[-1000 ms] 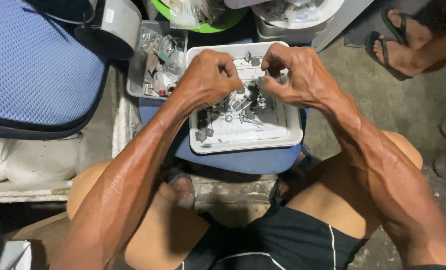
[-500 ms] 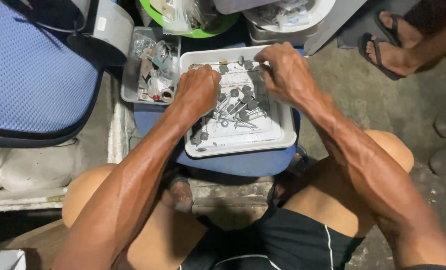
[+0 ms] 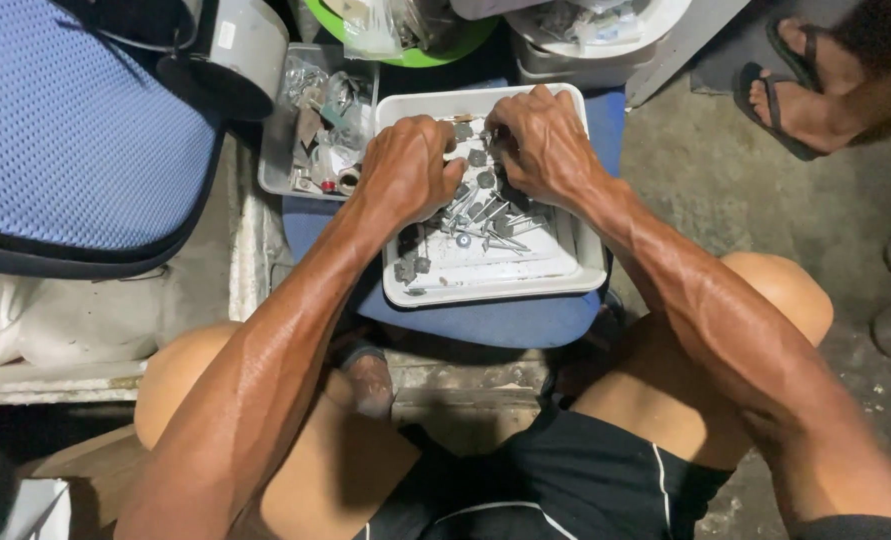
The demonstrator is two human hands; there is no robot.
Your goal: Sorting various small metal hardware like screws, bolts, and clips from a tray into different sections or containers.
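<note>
A white square tray [image 3: 495, 290] sits on a blue stool [image 3: 495, 325] between my knees. It holds a heap of several grey screws with washers [image 3: 485, 225]. Both hands are down in the far half of the tray, close together. My left hand [image 3: 405, 165] is curled, with thumb and fingers pinched on a small metal screw near the tray's far rim. My right hand [image 3: 540, 145] rests knuckles-up on the heap, its fingers bent under; what they hold is hidden.
A grey tray of mixed small parts [image 3: 310, 130] lies left of the white one. A blue mesh chair [image 3: 75, 130] stands at the left, with a green bowl [image 3: 415, 40] and a white container [image 3: 605, 25] behind. Another person's sandalled foot [image 3: 795, 90] is on the concrete floor at upper right.
The hands, spread towards the tray's two sides half a second ago, have come together at its far end. The view has shifted slightly.
</note>
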